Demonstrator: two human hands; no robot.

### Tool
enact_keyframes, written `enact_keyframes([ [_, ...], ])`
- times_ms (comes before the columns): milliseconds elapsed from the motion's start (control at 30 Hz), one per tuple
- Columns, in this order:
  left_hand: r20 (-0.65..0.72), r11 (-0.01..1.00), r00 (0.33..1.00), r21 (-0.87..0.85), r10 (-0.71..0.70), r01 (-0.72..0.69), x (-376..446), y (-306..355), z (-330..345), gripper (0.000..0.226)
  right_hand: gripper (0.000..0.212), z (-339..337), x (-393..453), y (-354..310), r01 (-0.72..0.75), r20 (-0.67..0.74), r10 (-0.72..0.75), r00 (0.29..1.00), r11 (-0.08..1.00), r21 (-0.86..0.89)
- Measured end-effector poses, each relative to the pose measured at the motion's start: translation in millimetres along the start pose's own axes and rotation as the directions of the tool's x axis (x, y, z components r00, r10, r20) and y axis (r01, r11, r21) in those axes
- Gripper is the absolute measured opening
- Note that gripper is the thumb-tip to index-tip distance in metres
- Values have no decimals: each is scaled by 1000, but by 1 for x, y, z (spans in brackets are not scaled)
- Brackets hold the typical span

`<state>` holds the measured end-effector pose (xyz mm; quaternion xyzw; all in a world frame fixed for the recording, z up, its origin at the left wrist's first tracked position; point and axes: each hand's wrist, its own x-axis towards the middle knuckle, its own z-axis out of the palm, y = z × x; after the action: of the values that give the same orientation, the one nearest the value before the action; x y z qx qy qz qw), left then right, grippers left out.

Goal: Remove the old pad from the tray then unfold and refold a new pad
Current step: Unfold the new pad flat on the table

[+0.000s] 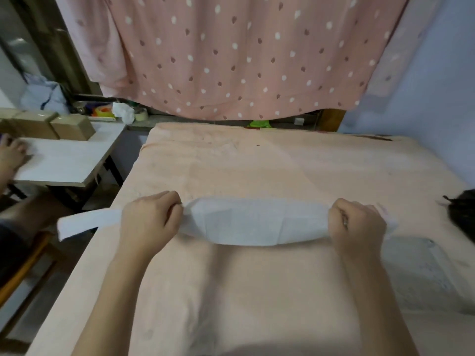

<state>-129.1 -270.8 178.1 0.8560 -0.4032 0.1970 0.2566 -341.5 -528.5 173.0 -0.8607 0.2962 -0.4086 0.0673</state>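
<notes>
White pad (246, 222), folded into a long strip, held stretched over near part of pink-covered table (282, 163). Left hand (150, 218) grips left portion; right hand (357, 222) grips right end.

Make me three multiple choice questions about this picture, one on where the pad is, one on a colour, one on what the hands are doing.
1. The pad is
A. over the bed
B. on the side table
C. on the floor

2. The curtain is
A. plain blue
B. pink with dots
C. green striped

3. The hands are
A. both open
B. one open, one gripping
C. both gripping the pad

Answers:
1 A: it stretches above the pink bed.
2 B: pink cloth, white and dark dots.
3 C: left hand and right hand curl round the pad.
</notes>
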Motion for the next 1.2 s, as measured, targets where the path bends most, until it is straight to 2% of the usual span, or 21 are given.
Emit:
enact_keyframes([
  [100,-80,996,995,-54,60,-64,25,0,-33,29,21,-19,29,-10,84,-114,-79,990,996,41],
  [233,-126,995,990,-56,71,-78,85,-2,-44,33,29,-18,83,-17,125,-189,-104,976,987,100],
  [333,-15,999,999,8,32,-32,141,-15,-19,36,29,6,129,-11,21,-50,-19,999,999,39],
  [400,133,996,990,87,-48,36,172,-27,7,38,35,31,152,0,-21,97,25,995,999,-39],
  [467,311,988,944,137,-112,72,196,-36,37,27,40,57,168,14,-34,260,59,964,994,-101],
  [533,475,985,872,165,-120,45,210,-40,65,24,37,86,177,29,-48,395,101,913,989,-142],
  [600,567,975,810,222,-149,24,217,-45,89,21,34,114,177,41,-40,511,134,849,981,-190],
  [767,656,950,718,310,-233,25,212,-67,166,27,30,182,158,66,29,687,256,680,927,-375],
  [833,659,943,716,332,-231,-1,200,-76,197,29,25,205,145,77,71,732,303,610,899,-432],
  [933,651,944,725,329,-224,-3,181,-87,239,32,20,234,126,96,141,770,299,564,884,-446],
  [1000,656,945,717,328,-236,10,171,-93,260,34,27,249,117,108,156,792,286,540,890,-428],
  [1067,660,949,711,314,-242,31,161,-102,274,43,26,262,110,118,154,785,249,568,904,-398],
  [1133,685,958,694,285,-220,23,150,-110,281,64,28,275,103,127,184,734,165,659,911,-370],
  [1200,720,968,678,246,-144,-56,132,-111,284,73,38,284,93,132,160,665,129,736,921,-356],
])
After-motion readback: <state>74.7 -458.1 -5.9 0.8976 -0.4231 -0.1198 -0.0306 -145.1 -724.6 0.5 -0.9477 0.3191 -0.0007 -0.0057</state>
